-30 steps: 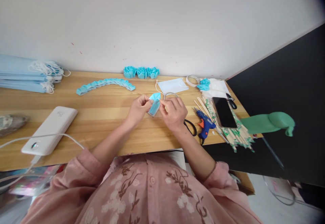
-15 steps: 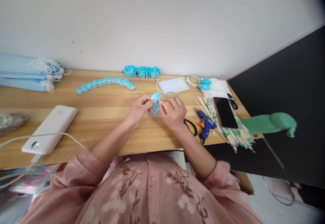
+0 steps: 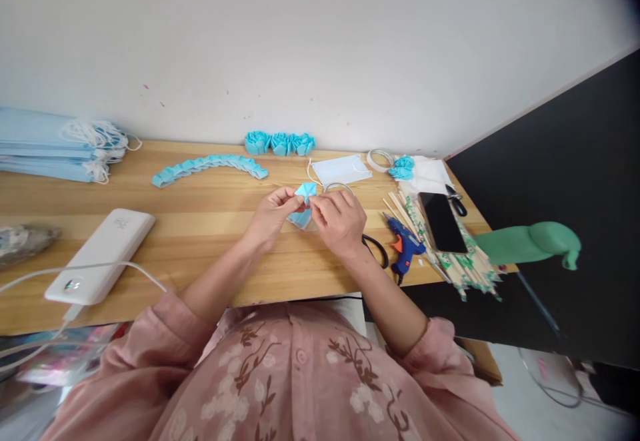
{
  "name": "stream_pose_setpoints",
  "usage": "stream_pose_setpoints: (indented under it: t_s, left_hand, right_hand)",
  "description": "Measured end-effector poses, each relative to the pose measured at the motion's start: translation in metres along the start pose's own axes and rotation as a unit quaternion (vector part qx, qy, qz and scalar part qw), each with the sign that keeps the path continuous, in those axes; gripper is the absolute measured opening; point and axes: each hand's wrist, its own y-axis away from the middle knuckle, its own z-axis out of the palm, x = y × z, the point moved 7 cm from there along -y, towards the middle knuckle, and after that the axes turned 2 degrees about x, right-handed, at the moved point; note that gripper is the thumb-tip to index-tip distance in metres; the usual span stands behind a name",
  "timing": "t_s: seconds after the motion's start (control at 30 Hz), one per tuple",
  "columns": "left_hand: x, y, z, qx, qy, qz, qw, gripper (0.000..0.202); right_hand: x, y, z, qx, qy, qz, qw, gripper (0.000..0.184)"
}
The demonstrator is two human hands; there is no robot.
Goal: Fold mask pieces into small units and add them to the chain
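Both my hands meet over the middle of the wooden table (image 3: pixel 210 228). My left hand (image 3: pixel 271 216) and my right hand (image 3: pixel 340 220) pinch a small folded light-blue piece of mask fabric (image 3: pixel 303 202) between their fingertips, just above the tabletop. A roll of clear tape (image 3: pixel 338 187) lies right behind my right hand. Farther back, a curved row of folded blue pieces (image 3: pixel 209 166) lies on the table, and three blue rosettes (image 3: pixel 279 142) stand against the wall.
A white face mask (image 3: pixel 341 169) lies behind the hands. Right: black-handled scissors (image 3: pixel 376 249), a blue glue gun (image 3: pixel 406 246), wooden sticks (image 3: pixel 453 254), a black phone (image 3: pixel 441 222). Left: a white power bank (image 3: pixel 101 256) with cable, and stacked blue masks (image 3: pixel 55 153).
The blue piece has been folded smaller and bunched between the fingertips; both hands stayed almost where they were.
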Motion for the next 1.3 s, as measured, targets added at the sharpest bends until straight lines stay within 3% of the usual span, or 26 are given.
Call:
stream_pose_setpoints:
  t_s: [0.23,0.33,0.47,0.6,0.7,0.8,1.1,1.3]
  left_hand:
    - [-0.002,-0.004,-0.004,0.000,0.010,0.014,1.000,0.027]
    - [-0.002,-0.005,-0.003,-0.018,0.005,0.012,1.000,0.028]
    - [-0.002,-0.004,-0.001,-0.020,-0.015,0.012,1.000,0.030]
    - [-0.001,-0.002,0.000,-0.018,-0.043,0.020,0.999,0.028]
    - [0.000,-0.002,0.000,-0.012,-0.057,0.024,0.998,0.025]
    - [0.000,-0.002,0.000,-0.013,-0.065,0.022,0.998,0.024]
    - [0.004,0.002,0.008,-0.028,-0.090,0.018,0.995,0.022]
    - [0.006,0.000,0.005,-0.012,-0.102,0.031,0.994,0.023]
  right_hand:
    - [-0.001,-0.006,-0.004,-0.072,-0.077,0.013,0.994,0.026]
    - [0.016,-0.006,-0.012,-0.042,-0.169,0.126,0.977,0.032]
    - [0.040,0.005,0.000,-0.031,-0.348,0.297,0.889,0.034]
    - [0.038,0.014,0.023,-0.061,-0.493,0.343,0.798,0.037]
    - [0.034,0.017,0.034,-0.066,-0.535,0.357,0.763,0.038]
    - [0.032,0.018,0.040,-0.067,-0.545,0.365,0.752,0.040]
    - [0.038,0.021,0.044,-0.047,-0.504,0.368,0.780,0.043]
    - [0.043,0.019,0.041,-0.025,-0.537,0.406,0.739,0.040]
